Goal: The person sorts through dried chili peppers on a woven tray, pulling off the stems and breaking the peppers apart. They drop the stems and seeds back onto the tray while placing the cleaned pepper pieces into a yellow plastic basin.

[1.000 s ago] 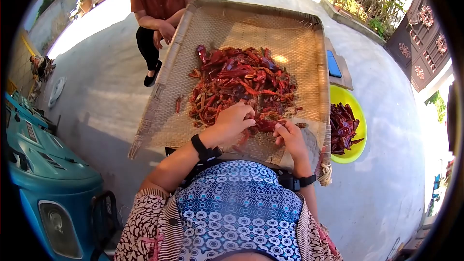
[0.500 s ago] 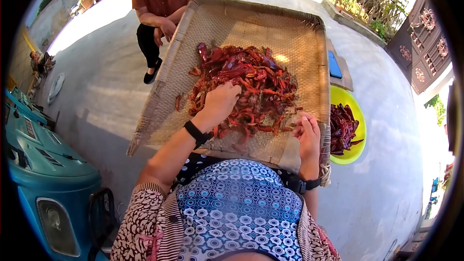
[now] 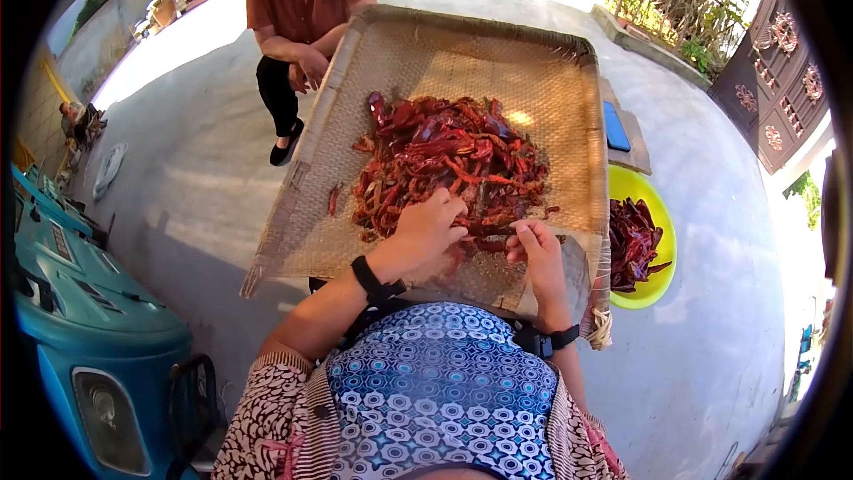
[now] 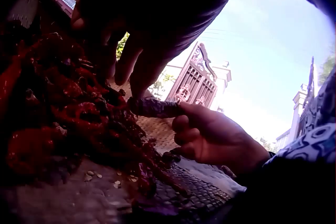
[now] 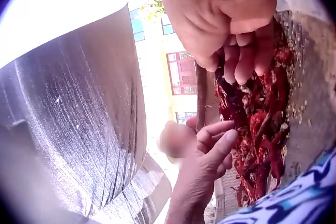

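A dark red dried chili spans the gap between the two hands in the left wrist view. The right hand pinches one end between thumb and fingers, near the front right of a woven tray. At the chili's other end are the fingertips of the left hand, bent around it, over the near side of the chili pile. In the right wrist view the right hand is above and the left hand below, beside the pile.
A yellow-green bowl of dark chilies stands right of the tray, below a blue flat object on cardboard. A person in a rust shirt crouches at the tray's far left. A teal vehicle is at left.
Since half a second ago, the left hand has come back from the pile's left middle toward the right hand. The right hand has moved slightly left, and a chili now lies between them.
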### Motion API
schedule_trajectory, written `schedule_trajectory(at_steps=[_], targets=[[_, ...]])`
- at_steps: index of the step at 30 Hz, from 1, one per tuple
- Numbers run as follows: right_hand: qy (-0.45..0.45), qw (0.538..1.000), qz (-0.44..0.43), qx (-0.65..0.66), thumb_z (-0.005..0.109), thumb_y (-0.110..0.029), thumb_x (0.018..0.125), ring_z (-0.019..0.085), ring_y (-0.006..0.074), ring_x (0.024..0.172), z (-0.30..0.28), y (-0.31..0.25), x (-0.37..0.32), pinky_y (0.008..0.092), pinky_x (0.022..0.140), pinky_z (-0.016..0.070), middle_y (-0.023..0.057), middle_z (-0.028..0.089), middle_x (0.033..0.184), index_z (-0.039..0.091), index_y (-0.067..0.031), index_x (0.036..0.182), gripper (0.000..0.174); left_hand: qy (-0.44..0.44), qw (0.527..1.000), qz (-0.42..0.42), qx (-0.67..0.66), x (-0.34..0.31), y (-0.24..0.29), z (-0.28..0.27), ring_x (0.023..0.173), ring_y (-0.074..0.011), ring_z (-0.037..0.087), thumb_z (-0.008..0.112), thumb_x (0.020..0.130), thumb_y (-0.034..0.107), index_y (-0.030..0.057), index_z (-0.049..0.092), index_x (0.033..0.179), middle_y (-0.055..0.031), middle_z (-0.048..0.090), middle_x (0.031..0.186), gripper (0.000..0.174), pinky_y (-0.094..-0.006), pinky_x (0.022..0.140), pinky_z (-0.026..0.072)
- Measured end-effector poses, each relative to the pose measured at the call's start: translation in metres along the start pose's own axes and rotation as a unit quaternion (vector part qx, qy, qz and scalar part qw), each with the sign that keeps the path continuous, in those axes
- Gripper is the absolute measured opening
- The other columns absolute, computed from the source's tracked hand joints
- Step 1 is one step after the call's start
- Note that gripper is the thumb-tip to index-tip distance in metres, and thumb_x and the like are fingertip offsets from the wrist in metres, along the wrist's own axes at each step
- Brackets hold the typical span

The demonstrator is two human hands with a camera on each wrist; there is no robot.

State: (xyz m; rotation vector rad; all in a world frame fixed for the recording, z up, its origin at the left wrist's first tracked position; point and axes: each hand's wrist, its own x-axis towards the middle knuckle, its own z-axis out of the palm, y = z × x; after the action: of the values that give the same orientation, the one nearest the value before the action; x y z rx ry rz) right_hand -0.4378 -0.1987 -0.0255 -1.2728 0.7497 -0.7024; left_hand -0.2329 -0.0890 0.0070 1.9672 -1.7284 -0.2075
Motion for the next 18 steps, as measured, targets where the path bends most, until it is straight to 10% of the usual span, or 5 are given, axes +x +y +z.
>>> schedule_trajectory(at_steps=[7,18], targets=[[0.205,0.894,-0.081,0.39,0.053,-0.033,0.099,0.054,0.0099,0.069,-0.061,-0.009,0.004,0.0275,0.064,0.0461,-0.0004,0.063,0.092,0.057,-0.0118,0.114,0.026,0.075,0.988,-0.108,0.086,0.039,-0.048,0.0,0.08,-0.0327,0.062,0.065,0.089,0.022,0.0062,0.055,0.112,-0.0139,0.052,0.11,0.03,-0.0419,0.066,0.0517],[0.084,0.972,-0.032,0.217,0.053,-0.02,0.099,0.056,0.0106,0.071,-0.029,0.008,-0.003,0.0272,0.065,0.0468,0.0017,0.062,0.092,0.057,-0.01,0.118,0.022,0.057,0.983,-0.133,0.111,0.046,-0.052,0.0,0.077,-0.0317,0.061,0.066,0.088,0.02,0.0047,0.051,0.107,-0.0144,0.054,0.107,0.029,-0.0432,0.066,0.0512]])
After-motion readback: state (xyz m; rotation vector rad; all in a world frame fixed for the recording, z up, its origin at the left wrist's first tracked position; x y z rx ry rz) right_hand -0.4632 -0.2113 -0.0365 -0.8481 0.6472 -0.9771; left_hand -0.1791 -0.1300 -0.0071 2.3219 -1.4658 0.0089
